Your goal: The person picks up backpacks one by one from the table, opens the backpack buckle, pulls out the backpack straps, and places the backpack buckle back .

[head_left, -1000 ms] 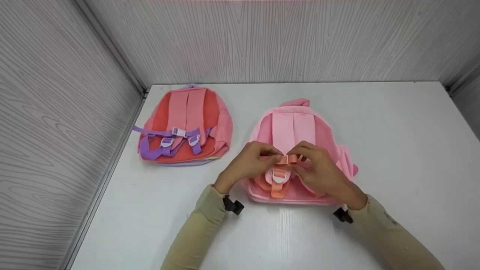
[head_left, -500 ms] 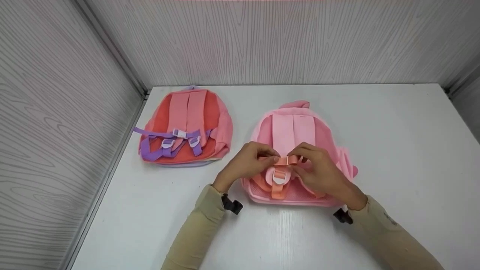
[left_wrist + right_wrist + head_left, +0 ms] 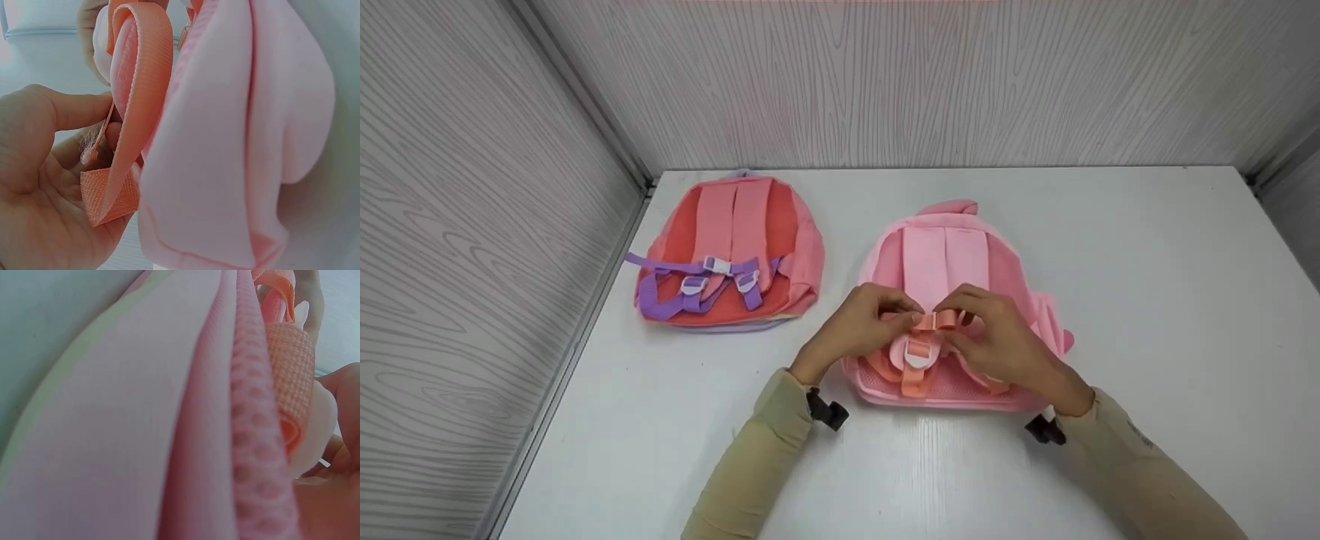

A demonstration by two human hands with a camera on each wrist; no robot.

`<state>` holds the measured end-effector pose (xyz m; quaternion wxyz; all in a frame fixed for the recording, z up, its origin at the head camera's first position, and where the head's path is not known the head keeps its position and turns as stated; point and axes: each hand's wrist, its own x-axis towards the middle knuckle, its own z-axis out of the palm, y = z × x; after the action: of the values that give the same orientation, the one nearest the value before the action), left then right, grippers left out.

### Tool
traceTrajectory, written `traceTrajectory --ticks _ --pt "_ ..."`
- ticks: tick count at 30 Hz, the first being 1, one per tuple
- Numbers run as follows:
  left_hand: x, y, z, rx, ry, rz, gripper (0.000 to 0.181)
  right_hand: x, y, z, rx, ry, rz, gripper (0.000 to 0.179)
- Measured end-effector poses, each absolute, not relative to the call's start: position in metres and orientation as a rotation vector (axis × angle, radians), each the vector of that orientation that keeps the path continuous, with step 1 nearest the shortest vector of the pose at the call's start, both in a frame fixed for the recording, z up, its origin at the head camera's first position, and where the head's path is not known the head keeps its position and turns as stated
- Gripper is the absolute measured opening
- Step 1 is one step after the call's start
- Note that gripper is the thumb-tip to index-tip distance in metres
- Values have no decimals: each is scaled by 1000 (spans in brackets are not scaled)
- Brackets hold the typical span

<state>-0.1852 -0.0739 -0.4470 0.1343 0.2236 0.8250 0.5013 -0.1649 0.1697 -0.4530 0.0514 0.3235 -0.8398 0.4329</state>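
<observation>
In the head view a pink backpack (image 3: 1003, 271) lies with its shoulder straps upward. My left hand (image 3: 866, 324) pinches the left part of an orange webbing strap (image 3: 928, 322) between thumb and fingers. My right hand (image 3: 1006, 343) pinches that strap's looped right part. A thin white piece, perhaps a buckle, shows between them. Just below sits a white strap adjuster (image 3: 917, 358) on another orange strap. From the left wrist, an orange strap (image 3: 153, 73) curves past the thumb and a frayed thread. The right wrist view shows a rolled orange webbing end (image 3: 292, 365) beside my right fingers.
A coral backpack (image 3: 784, 225) with purple straps (image 3: 664, 307) and white buckles lies to the left on the white table (image 3: 1147, 262). Wood-grain panels (image 3: 840, 82) stand behind and at the sides. Both wrists carry small black devices (image 3: 829, 412).
</observation>
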Motion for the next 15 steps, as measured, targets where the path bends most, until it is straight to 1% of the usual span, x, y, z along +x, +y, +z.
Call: traceTrajectory --ticks 15 --pt "-181 -63 -449 587 2394 1531 11 -164 170 -452 961 -2578 1366 24"
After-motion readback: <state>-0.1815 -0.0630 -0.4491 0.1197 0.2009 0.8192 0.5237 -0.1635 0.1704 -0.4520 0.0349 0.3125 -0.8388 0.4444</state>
